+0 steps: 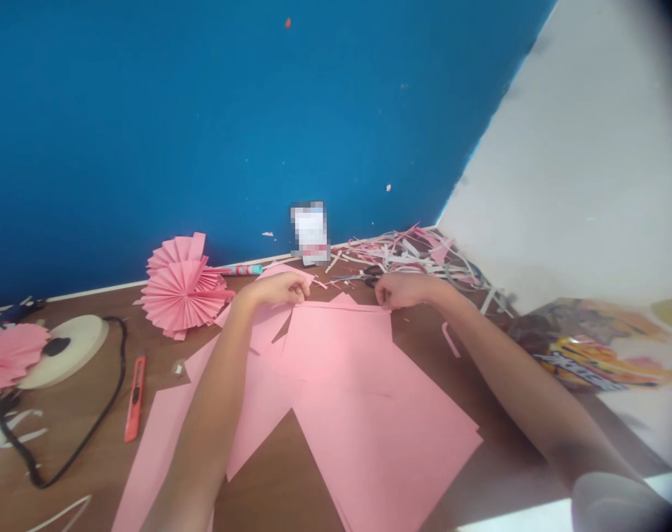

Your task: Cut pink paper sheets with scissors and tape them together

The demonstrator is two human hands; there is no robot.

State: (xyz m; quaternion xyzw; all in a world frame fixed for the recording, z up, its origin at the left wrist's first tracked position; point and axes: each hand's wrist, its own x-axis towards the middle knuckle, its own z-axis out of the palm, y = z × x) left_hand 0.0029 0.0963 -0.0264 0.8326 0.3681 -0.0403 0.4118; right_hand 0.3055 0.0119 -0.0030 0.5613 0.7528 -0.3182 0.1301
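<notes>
A pink paper sheet (341,340) lies in front of me with a narrow fold along its far edge. At the left end of that fold, my left hand (287,288) is closed, its fingertips pinching the paper. My right hand (401,290) pinches the fold's right end, fingers curled. Under this sheet lie other pink sheets (402,436), spread at angles toward me and to the left. Dark-handled scissors (372,276) rest just behind my right hand.
Pleated pink paper fans (185,292) stand at the left back, beside a glue stick (247,270). A red box cutter (135,399) and a white disc with a black cord (72,351) lie left. Paper strips (413,251) pile against the blue wall. A yellow printed packet (596,362) sits right.
</notes>
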